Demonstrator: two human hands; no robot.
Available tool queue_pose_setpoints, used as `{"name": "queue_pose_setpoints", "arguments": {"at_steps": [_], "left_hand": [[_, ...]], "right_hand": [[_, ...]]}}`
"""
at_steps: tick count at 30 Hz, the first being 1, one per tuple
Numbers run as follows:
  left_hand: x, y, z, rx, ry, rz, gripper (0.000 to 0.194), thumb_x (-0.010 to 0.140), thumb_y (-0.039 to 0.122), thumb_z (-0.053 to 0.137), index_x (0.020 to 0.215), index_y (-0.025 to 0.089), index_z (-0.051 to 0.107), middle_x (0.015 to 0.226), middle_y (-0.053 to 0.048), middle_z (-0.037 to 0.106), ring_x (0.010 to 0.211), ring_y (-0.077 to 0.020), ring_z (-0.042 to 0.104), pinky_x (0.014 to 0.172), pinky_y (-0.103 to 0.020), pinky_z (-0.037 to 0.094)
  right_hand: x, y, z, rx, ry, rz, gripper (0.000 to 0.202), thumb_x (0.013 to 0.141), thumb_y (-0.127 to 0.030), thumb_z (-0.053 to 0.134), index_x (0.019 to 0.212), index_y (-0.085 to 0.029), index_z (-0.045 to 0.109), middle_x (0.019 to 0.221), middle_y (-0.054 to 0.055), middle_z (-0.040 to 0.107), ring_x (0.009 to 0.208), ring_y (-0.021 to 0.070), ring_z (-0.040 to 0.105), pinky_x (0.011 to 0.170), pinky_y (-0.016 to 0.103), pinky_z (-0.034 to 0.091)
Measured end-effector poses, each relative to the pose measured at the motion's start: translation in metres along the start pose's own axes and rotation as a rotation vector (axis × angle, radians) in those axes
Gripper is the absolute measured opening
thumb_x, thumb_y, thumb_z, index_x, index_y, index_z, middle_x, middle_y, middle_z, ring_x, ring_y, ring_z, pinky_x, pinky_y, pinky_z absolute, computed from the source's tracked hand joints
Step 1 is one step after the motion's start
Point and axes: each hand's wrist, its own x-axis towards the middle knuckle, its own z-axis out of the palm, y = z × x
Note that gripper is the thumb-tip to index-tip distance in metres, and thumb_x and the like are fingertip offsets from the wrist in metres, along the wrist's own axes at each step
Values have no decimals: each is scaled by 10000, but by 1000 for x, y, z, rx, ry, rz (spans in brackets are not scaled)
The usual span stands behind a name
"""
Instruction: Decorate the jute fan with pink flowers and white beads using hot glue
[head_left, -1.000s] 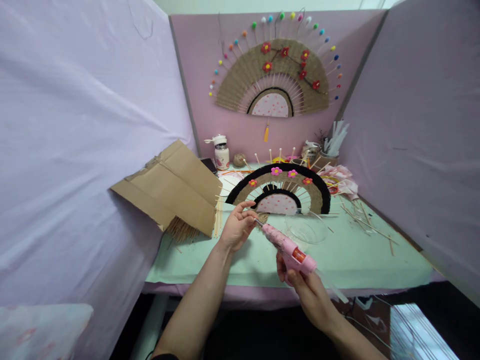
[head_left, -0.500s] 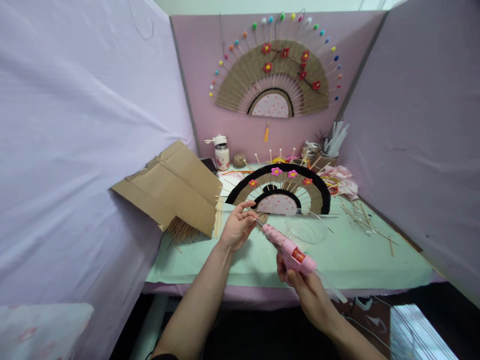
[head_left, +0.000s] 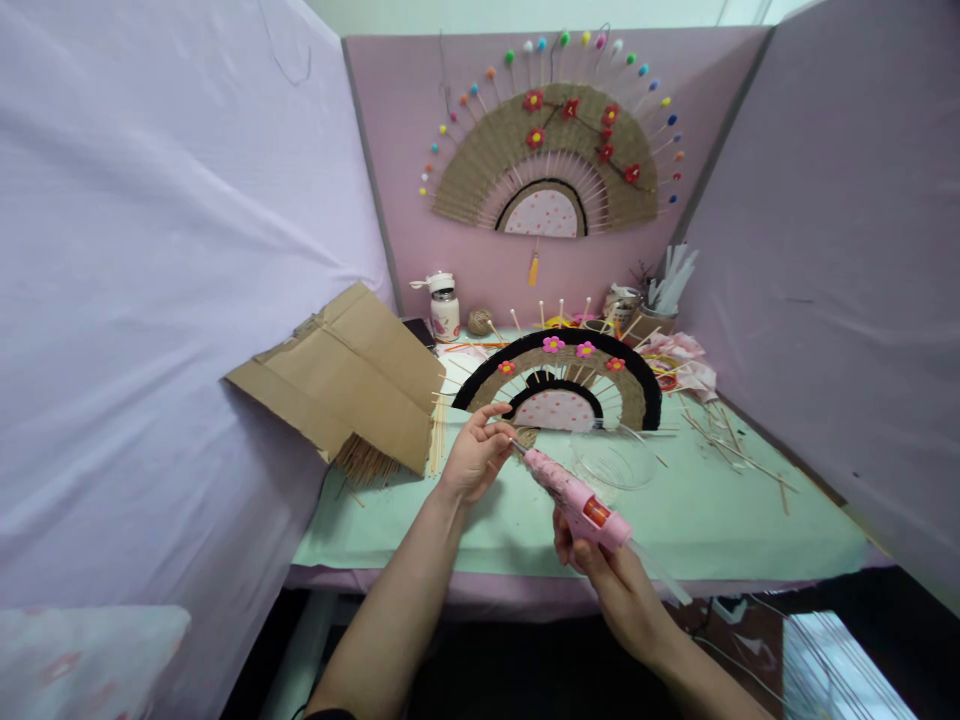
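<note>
One glue gun point(head_left: 559, 482) clamped in right hand point(head_left: 611, 578) | near front edge of table point(head_left: 720, 535) | left hand point(head_left: 474, 460) up at nozzle point(head_left: 518, 446), whether gripping, can't tell!

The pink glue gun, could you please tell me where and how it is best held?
Probably grip the glue gun by its handle, from below right: the handle drops under the barrel into the right hand, while the nozzle points toward the left hand.

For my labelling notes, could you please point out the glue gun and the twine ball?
Pink hot glue gun point(head_left: 568, 492), head view: its body.
Twine ball point(head_left: 480, 321), head view: its front.
</note>
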Motion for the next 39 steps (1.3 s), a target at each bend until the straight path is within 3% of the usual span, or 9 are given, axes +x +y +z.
{"name": "queue_pose_setpoints", "arguments": {"at_steps": [11, 20, 39], "left_hand": [[0, 1, 1, -6, 6, -1, 631, 488, 313, 925, 1014, 161, 611, 641, 34, 660, 558, -63, 542, 611, -198, 410], [0, 1, 1, -7, 4, -3, 616, 499, 308, 922, 1012, 163, 612, 644, 32, 661, 566, -66, 550, 618, -196, 414], [-1, 2, 3, -12, 5, -8, 625, 493, 301, 926, 1011, 160, 606, 636, 29, 663, 560, -62, 547, 614, -192, 412]], "right_hand": [[0, -1, 0, -7, 22, 15, 422, 931, -577, 417, 908, -199, 603, 796, 62, 588, 756, 215, 546, 686, 337, 491], [-4, 7, 0, 2, 47, 59, 423, 911, -578, 454, 1015, -207, 629, 842, 77, 614, 803, 245, 572, 699, 355, 501], [-2, 2, 0, -8, 34, 66, 404, 907, -586, 441, 915, -219, 611, 770, 63, 578, 738, 236, 553, 657, 354, 494]]}}
